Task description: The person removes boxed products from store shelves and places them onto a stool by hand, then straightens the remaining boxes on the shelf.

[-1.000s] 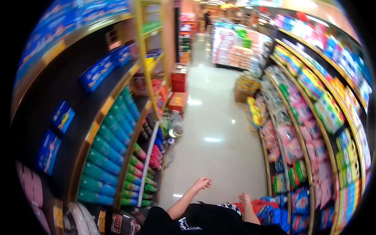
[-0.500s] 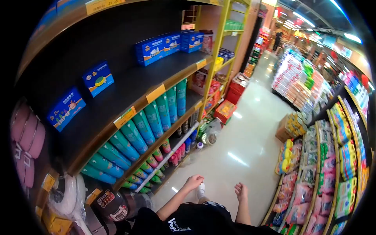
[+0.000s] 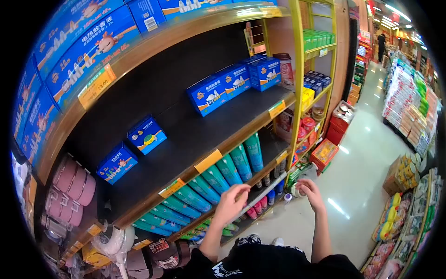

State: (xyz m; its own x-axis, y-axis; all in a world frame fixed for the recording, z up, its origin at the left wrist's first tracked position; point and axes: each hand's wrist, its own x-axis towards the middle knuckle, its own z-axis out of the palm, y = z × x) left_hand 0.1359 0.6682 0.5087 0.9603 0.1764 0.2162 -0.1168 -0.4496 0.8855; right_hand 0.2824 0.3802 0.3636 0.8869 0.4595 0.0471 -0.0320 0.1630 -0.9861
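My left hand (image 3: 233,203) is raised in front of the shelf, empty, with its fingers loosely bent. It appears before the row of teal spray cans (image 3: 200,197) on the lower shelf, without visibly gripping any. My right hand (image 3: 311,194) hangs in the air over the aisle, also empty, fingers curved and apart. On the black middle shelf (image 3: 181,135) stand several blue boxes: a small box with a green-and-yellow picture (image 3: 147,135), another at the left (image 3: 117,163), and a group of blue boxes (image 3: 227,88) toward the far end.
Large blue boxes (image 3: 93,46) fill the top shelf. Pink containers (image 3: 74,186) and a plastic-wrapped white item (image 3: 114,242) are at the left. A yellow rack (image 3: 297,79) ends the shelf. Across the tiled aisle (image 3: 344,195) stand packaged goods (image 3: 390,216). A distant person (image 3: 381,46) stands far down the aisle.
My view has turned left toward the shelf, bringing the top-shelf boxes into sight. Both hands have risen; the left now overlaps the shelf's lower cans in view.
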